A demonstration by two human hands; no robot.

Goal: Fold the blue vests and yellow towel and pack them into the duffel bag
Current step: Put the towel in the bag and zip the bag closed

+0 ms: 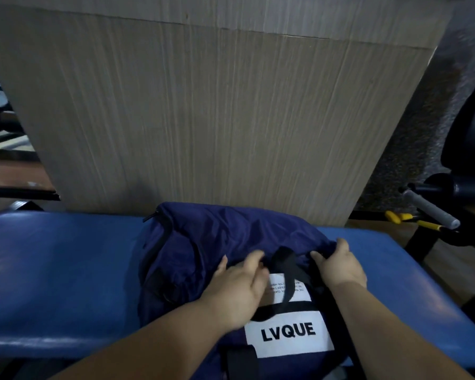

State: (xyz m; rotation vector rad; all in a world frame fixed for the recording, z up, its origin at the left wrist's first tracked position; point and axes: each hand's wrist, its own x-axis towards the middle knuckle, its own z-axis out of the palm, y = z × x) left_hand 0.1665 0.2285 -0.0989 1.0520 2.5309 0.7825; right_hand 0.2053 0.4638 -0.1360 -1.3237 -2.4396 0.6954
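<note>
A person's two bare hands worked at a navy duffel bag [217,237] whose white "LVQUE" label [288,334] faced the onlooker. The bag lay slumped on a blue padded bench [61,270] that stretched out to either side of the label, with most of its loose fabric bunched beyond the label and to its left.

The right hand [340,267], above and just right of the label, gripped the bag's top edge. Its fingers [343,244] curled over the far side of the fold and its thumb [320,256] pressed the near side, so the cloth was pinched between them. The left hand [239,286], above and left of the label, lay on the bag with bent fingers [254,259] touching the fabric. Motion blur hid whether they had closed on any cloth.

A black strap [288,259] looped up between the two hands, directly above the label, and a smaller white tag [291,290] of fine print sat between the strap and the label, partly under the left hand's fingertips.

Far beyond the label rose a pale wood-grain panel [203,119]. Well to the upper right of the label, a yellow-handled tool [398,216] lay beside a grey-gripped bar [428,208]
</note>
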